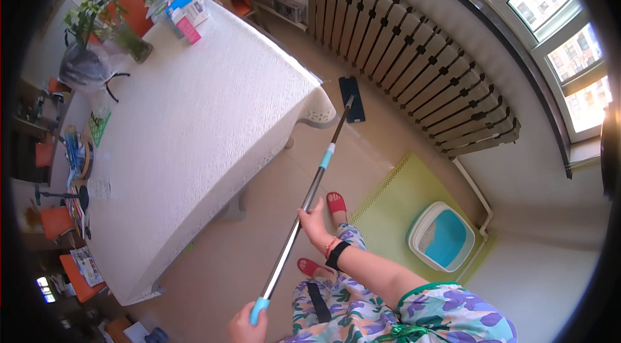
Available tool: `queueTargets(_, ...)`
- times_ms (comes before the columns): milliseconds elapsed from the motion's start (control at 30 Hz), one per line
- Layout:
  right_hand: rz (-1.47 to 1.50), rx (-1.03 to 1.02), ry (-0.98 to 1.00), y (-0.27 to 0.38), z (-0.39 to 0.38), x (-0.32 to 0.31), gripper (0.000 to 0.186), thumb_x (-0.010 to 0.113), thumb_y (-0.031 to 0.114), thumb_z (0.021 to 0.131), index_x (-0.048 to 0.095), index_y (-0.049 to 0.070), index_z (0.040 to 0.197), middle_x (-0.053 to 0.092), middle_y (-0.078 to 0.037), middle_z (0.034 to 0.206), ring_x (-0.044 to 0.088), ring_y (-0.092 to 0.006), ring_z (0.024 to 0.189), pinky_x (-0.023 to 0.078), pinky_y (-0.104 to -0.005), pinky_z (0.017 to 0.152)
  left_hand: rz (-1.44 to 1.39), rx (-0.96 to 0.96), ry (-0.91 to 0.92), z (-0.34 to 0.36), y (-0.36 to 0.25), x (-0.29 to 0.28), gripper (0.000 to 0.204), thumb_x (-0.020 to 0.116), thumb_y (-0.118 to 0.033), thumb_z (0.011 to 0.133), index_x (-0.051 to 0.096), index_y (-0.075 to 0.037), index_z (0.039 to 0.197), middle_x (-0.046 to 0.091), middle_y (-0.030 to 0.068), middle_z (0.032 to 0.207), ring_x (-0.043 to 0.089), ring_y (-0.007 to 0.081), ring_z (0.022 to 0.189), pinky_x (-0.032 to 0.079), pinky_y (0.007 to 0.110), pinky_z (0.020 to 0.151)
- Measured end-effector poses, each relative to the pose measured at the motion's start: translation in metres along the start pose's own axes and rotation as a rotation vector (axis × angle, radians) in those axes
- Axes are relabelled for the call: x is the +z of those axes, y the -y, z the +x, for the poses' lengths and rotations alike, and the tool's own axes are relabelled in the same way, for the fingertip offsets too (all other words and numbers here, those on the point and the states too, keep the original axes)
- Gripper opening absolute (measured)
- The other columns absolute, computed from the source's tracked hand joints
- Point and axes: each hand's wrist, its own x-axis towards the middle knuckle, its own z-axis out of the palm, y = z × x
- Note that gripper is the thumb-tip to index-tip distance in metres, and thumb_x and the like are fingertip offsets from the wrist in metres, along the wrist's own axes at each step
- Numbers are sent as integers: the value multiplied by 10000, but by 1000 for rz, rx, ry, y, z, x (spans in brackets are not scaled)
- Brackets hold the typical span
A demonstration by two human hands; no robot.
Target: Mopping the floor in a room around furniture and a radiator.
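I hold a flat mop (284, 254) with a long metal pole and light-blue sections. My left hand (246, 326) is closed round the light-blue end of the pole at the lower edge. Farther up, my right hand (314, 222) grips the pole, with a black band on its wrist. The dark rectangular mop head (352, 101) lies on the floor between the table corner and the radiator. From there the pole slants back toward me.
A table with a white cloth (194, 117) fills the left side, bearing a plant (83, 20), packages and a pink box (187, 30). A ribbed radiator (407, 52) lines the wall under windows. At right, a blue-and-white litter tray (446, 239) stands on a green mat (381, 217).
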Motion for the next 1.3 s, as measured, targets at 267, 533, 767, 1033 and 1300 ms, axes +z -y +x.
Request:
queueTargets(267,33,261,226,51,51,-40,895,520,34,834,-183,46,1387,501,-227,952,557,-197,550,486,-308,466,-944,-709,486,60,-22,62,346,599,-142,859,521,-43,1181,524,-21,651,449,41,463,336,177,392)
queueTargets(533,-265,157,338,27,102,-49,920,541,42,816,-214,-96,1322,541,-239,901,597,-224,605,502,-297,515,-922,-639,269,72,-33,107,355,575,-92,872,488,-20,1208,537,-21,749,453,43,527,340,171,436)
queueTargets(767,-299,27,393,18,121,-47,920,520,97,837,-246,-102,1306,566,-198,777,595,-229,595,503,-315,545,-928,-717,216,88,-64,111,388,543,-86,890,446,-34,1262,546,-8,814,449,50,557,362,170,466)
queueTargets(1033,-377,19,394,68,231,-35,906,542,124,811,-144,-98,1359,555,-331,970,597,-378,848,484,-382,768,-1086,-672,143,162,-114,164,363,541,-123,906,455,-66,1254,560,-7,886,497,46,671,402,173,542)
queueTargets(1300,-487,-135,259,66,219,-43,872,496,219,852,-149,-45,1376,578,-331,986,612,-420,831,491,-438,757,-1074,-668,334,145,-96,156,413,552,-126,901,374,-44,1264,604,121,779,544,131,538,446,239,445)
